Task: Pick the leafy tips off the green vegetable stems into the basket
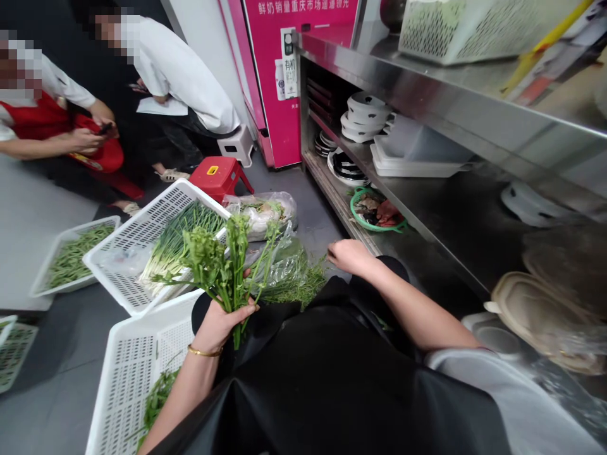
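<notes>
A steel shelf (pixel 427 215) stacked with plates runs along the right of the scallion basket (pixel 121 243), which stands tilted on the floor. Beyond that basket and to its right is a pink machine (pixel 279 82). Nearer the person than the scallion basket, touching its lower edge, is a second white basket (pixel 128 373) with a few leaves in it. Left of the scallion basket lies a tray of green beans (pixel 71 256), and just right of it a plastic bag of loose greens (pixel 291 278). A red stool (pixel 215 175) stands just behind it. In front of the scallion basket's right corner, the left hand (pixel 218 325) is clenched round the lower stems of a bunch of leafy stalks (pixel 220 262), which rises upright from the fist. Further right, the right hand (pixel 348 256) hangs palm down at the edge of the loose greens; whether it grips any cannot be told.
</notes>
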A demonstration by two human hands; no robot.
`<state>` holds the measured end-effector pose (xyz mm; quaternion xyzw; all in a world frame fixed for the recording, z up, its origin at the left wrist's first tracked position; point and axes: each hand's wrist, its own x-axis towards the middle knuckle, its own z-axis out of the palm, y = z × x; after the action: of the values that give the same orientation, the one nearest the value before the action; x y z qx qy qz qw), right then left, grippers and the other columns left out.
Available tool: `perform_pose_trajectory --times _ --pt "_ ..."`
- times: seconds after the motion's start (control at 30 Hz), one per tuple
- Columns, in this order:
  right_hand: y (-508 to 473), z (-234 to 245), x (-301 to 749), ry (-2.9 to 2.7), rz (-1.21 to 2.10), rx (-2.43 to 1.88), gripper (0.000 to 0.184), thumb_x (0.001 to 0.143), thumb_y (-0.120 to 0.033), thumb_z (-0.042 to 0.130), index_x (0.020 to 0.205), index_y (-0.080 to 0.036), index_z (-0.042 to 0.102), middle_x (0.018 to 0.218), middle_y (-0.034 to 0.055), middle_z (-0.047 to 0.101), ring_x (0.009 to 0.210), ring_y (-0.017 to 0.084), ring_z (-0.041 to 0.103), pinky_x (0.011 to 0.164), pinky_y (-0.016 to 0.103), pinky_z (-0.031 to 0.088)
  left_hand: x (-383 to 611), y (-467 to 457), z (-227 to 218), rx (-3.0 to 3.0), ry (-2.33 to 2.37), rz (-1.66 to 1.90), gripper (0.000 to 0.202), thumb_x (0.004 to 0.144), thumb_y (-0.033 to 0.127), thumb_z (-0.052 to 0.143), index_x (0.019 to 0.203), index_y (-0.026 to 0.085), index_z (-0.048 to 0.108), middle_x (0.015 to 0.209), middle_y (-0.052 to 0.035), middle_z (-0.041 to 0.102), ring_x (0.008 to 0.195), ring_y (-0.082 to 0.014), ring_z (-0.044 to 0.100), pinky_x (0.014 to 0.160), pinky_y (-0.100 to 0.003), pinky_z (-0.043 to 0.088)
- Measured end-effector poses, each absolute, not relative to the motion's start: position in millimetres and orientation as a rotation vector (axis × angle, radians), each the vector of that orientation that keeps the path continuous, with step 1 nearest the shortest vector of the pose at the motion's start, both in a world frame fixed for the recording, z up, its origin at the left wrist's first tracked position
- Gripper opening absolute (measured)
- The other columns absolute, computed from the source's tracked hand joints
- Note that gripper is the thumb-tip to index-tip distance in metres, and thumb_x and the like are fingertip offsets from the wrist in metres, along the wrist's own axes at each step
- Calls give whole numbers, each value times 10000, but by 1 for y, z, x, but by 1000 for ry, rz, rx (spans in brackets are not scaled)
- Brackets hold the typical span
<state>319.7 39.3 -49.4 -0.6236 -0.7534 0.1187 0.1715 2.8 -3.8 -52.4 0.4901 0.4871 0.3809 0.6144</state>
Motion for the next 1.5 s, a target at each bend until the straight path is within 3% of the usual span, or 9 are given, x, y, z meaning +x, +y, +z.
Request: perform_pose_trajectory --times 0.13,0.27,0.37,0.5,0.63,0.73,0.87,1.13,1.5 --pt "35 1 292 -2246 -129 -1229 274 900 -210 417 1106 -229 597 1050 84 613 1010 194 549 834 329 440 1 0 -53 1198 1074 811 823 629 223 769 1364 206 400 687 16 625 567 -131 550 545 -254 439" --pt "61 29 285 -2468 -390 -854 264 889 -158 438 1070 -264 599 1116 33 580 1206 208 389 1019 446 291 1 -2 -48 1215 1053 765 810 635 219 766 1361 233 407 703 24 627 585 -129 554 617 -278 468" --pt "75 20 293 -2608 -398 -835 207 896 -181 431 912 -210 636 894 48 605 1048 196 473 1014 454 280 -2 -5 -45 1164 1050 787 808 621 218 774 1350 224 426 703 19 633 644 -156 587 667 -300 482" --pt "70 6 308 -2626 -121 -986 212 891 -230 442 812 -141 618 781 76 586 808 173 525 841 372 404 -10 -6 -47 1112 1084 818 777 596 197 783 1311 177 478 692 1 633 630 -157 588 614 -276 480" --pt "59 7 316 -2375 606 -1020 125 820 -221 545 912 -144 582 827 49 610 753 137 569 723 288 449 -16 -4 -53 988 1014 874 790 623 172 754 1341 206 427 694 -6 608 594 -142 574 448 -200 397" --pt "55 9 315 -1935 1164 -929 299 784 -220 591 1064 -140 524 764 2 601 706 118 613 672 257 479 -15 -3 -55 906 935 917 787 625 153 744 1339 231 422 699 3 583 582 -130 552 423 -189 371" --pt "54 7 307 -1549 1447 -771 393 725 -230 672 1083 -131 540 758 -9 608 684 114 640 686 263 503 -10 -4 -53 889 904 919 795 628 133 737 1346 224 408 710 -2 572 587 -133 541 433 -202 376" --pt "56 7 303 -1375 1229 -882 322 672 -314 722 910 -112 643 678 5 651 575 111 623 610 263 509 -12 -10 -52 884 911 927 801 628 139 738 1348 219 397 688 0 565 568 -126 532 432 -195 370" --pt "65 6 325 -1476 604 -1180 209 801 -320 578 830 -133 669 641 3 640 534 105 604 600 250 494 -11 -9 -55 885 923 922 836 618 131 745 1365 214 379 685 0 571 585 -135 552 436 -196 374"
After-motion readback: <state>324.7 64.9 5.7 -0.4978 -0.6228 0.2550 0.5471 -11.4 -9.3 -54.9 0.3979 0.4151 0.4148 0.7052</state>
